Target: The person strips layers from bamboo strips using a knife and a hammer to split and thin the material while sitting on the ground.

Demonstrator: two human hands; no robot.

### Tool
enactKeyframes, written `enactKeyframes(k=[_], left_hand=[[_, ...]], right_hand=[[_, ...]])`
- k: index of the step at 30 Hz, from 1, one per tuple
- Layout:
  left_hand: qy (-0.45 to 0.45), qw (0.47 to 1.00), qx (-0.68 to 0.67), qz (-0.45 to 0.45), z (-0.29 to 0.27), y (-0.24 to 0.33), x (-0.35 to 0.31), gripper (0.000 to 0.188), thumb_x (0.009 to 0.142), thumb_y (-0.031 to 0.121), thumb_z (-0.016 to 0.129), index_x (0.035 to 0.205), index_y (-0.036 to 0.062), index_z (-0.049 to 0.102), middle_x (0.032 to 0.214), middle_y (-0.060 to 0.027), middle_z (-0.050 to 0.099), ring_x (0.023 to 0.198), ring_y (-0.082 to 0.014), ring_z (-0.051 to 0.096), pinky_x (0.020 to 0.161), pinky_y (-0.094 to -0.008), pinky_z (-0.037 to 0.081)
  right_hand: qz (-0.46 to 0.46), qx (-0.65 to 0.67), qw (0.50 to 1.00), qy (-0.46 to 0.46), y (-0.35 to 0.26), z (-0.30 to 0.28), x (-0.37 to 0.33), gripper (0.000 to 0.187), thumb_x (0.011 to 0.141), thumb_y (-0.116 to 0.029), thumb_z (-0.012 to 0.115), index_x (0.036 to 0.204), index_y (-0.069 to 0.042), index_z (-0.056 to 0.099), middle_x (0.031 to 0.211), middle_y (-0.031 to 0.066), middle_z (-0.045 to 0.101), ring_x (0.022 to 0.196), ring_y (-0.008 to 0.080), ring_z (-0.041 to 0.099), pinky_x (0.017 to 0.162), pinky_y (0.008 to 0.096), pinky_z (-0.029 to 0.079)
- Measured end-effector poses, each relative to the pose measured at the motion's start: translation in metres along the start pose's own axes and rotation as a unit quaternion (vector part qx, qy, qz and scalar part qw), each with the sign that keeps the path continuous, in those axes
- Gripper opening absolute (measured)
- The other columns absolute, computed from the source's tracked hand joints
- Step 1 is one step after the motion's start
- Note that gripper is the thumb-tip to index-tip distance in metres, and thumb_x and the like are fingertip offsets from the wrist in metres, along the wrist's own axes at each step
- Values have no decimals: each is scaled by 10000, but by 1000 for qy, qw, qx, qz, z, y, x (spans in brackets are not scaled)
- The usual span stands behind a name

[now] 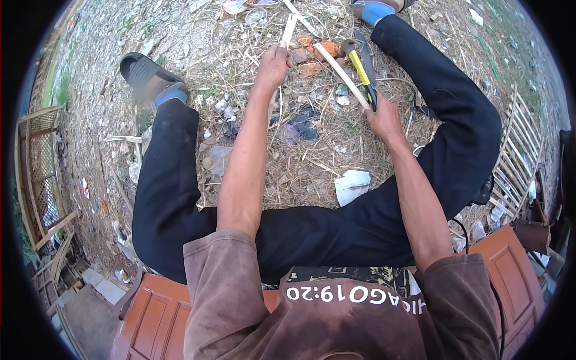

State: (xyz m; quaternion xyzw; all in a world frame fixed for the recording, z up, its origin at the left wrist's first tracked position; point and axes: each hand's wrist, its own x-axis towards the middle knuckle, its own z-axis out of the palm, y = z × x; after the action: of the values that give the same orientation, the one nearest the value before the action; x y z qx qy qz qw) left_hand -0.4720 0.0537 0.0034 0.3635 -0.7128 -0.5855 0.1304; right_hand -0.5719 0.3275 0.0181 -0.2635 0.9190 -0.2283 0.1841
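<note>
The left hand (275, 65) is closed around a pale wooden strip (290, 30), which juts out ahead of the fist; its arm reaches nearly straight forward, the forearm angled slightly inward. Just beyond that fist, a second pale strip (303, 20) meets the first near its far end.

The right hand (384, 117) is farther back and to the side, its arm stretched forward and leaning inward. It is curled around the grip of a hammer (361, 67) with a yellow and black handle, the head pointing away from the person. A third wooden strip (341, 75) has its near end at the same fingers and slants forward toward the left hand. Beside the hammer, ahead of the right hand, is a long dark flat piece (365, 51).

Orange brick pieces (327, 49) lie on the littered ground (324, 156) just right of the left hand. Crumpled dark plastic (305, 122) lies between the forearms, and a broken white piece (352, 186) behind the right hand.
</note>
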Motion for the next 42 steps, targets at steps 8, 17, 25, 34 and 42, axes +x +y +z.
enactKeyframes(k=[8,17,25,34,42], left_hand=[[-41,991,128,-9,22,-21,-4,354,1038,335,423,905,48,582,689,-10,565,609,-130,503,592,-320,415],[-85,993,78,-38,38,-18,1,321,1049,278,408,903,29,548,718,-19,552,673,-132,508,660,-318,431],[-90,981,166,-47,51,-33,9,350,1048,321,400,1115,24,572,768,-62,528,737,-151,508,707,-320,442],[-139,959,48,-243,41,7,6,443,1043,465,371,962,65,543,707,7,457,603,-111,425,552,-299,358],[-167,935,-71,-305,34,11,8,377,1038,474,372,894,139,467,632,69,361,472,-55,280,419,-249,234]], right_hand=[[19,-29,999,18,3,-5,-6,333,904,-236,665,1061,43,573,768,293,646,752,472,651,671,526,493],[-26,43,997,51,15,-46,7,232,912,-182,637,956,25,543,689,240,612,649,439,615,616,498,449],[45,167,985,14,-7,-46,32,259,946,-218,622,934,29,546,669,187,560,585,320,566,590,437,429],[42,232,972,-9,-3,-39,32,285,967,-258,591,1007,24,586,707,181,598,625,306,599,610,425,444],[94,293,951,-29,-7,-58,34,373,977,-319,586,1063,44,597,693,104,578,620,202,543,605,377,432]])
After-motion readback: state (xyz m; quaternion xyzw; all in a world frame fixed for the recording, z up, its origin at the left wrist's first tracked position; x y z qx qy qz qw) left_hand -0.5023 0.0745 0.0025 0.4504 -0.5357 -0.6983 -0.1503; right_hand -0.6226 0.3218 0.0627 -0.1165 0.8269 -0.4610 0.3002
